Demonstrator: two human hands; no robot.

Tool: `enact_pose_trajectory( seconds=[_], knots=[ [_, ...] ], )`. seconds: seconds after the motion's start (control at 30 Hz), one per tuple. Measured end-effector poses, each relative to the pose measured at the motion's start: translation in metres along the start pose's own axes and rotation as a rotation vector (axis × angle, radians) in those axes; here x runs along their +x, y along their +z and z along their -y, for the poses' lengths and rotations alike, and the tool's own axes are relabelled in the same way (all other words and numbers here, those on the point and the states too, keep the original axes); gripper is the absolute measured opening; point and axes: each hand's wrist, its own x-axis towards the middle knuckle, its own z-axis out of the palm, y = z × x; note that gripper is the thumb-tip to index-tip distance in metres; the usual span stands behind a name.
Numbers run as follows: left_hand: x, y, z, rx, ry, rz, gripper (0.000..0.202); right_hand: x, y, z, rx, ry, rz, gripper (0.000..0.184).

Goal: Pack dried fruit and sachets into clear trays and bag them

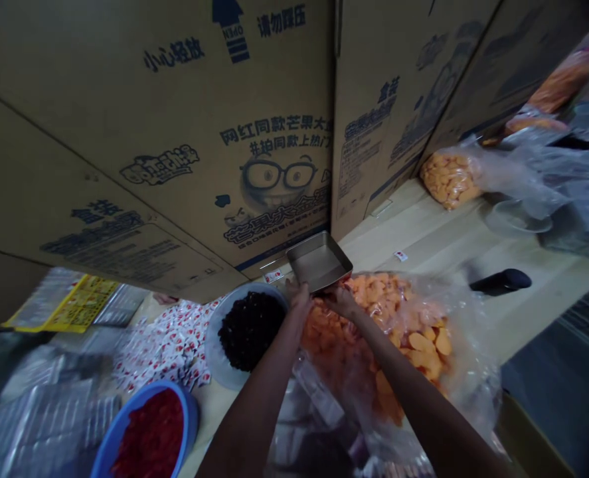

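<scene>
A small square metal tray (319, 262) is held tilted above a large clear plastic bag of orange dried fruit slices (398, 332). My left hand (298, 294) grips the tray's near left edge, fingers closed on it. My right hand (341, 299) is at the tray's near right corner, over the orange slices; its fingers are partly hidden behind the tray. The tray looks empty inside.
Tall printed cardboard boxes (174, 133) stand right behind. A pale bowl of dark dried fruit (249, 328), a blue bowl of red pieces (149, 431), small red-and-white sachets (169, 345), and another bag of orange slices (448, 176) lie on the pale wooden table (423, 232).
</scene>
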Motion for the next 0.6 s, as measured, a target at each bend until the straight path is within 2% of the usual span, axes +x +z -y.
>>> enact_pose_trajectory(
  seconds=[0.13,0.37,0.5,0.57,0.6],
  knots=[
    [-0.027,-0.035,0.013,0.042,0.125,-0.053,0.067,0.008,0.006,-0.003,0.001,0.059,-0.045,0.025],
    [-0.095,-0.116,0.056,0.178,0.343,0.053,0.050,-0.010,-0.008,0.002,-0.021,0.060,-0.182,0.026],
    [-0.134,-0.150,0.070,0.172,0.236,0.191,0.041,-0.033,-0.019,0.019,-0.007,0.012,-0.253,0.026],
    [-0.152,-0.163,0.075,0.175,0.154,0.238,0.031,-0.055,-0.020,0.034,0.008,-0.015,-0.282,0.026],
    [-0.160,-0.168,0.077,0.182,0.128,0.239,0.032,-0.070,-0.019,0.043,0.045,-0.033,-0.303,0.026]
  ],
)
